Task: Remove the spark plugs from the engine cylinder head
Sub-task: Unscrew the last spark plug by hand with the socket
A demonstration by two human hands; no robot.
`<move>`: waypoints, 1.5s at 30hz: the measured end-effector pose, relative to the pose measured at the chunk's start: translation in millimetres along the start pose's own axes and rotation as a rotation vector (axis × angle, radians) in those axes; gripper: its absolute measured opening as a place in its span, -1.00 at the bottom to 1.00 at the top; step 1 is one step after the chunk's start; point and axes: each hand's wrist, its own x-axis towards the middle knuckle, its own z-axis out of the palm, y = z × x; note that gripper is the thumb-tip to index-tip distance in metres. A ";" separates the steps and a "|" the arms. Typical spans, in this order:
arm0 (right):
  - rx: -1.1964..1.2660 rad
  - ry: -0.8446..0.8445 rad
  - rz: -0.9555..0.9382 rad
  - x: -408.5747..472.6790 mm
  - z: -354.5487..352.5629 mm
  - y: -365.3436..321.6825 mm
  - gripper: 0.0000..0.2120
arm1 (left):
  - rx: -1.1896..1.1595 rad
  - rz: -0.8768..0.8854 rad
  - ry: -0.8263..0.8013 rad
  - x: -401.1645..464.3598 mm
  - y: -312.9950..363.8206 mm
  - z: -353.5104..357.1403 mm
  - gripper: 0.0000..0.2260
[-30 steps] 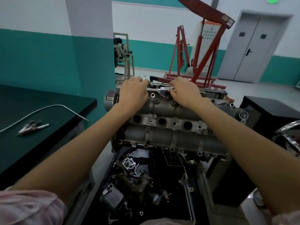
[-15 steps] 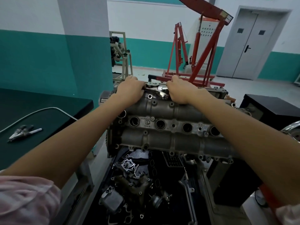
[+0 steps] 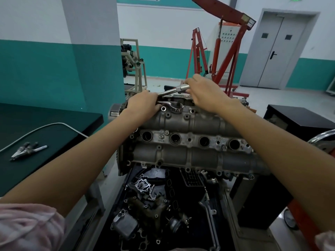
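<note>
A green and white workshop holds the engine head in the middle; three spark plugs lie on the bench at nine o'clock. At twelve o'clock, the left hand and right hand both grip a shiny bar.

Left hand covers near end of long chrome bar; its fingers out of sight. Right hand hides bar's far end. Ratchet handle partly under left hand. Small parts on counter too small to identify. Both sleeves cut off by bottom edge.
</note>
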 end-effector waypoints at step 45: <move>0.408 -0.033 0.344 -164.5 7.6 19.3 -0.71 | -2.196 -0.390 -0.028 -46.5 71.7 -35.0 -0.76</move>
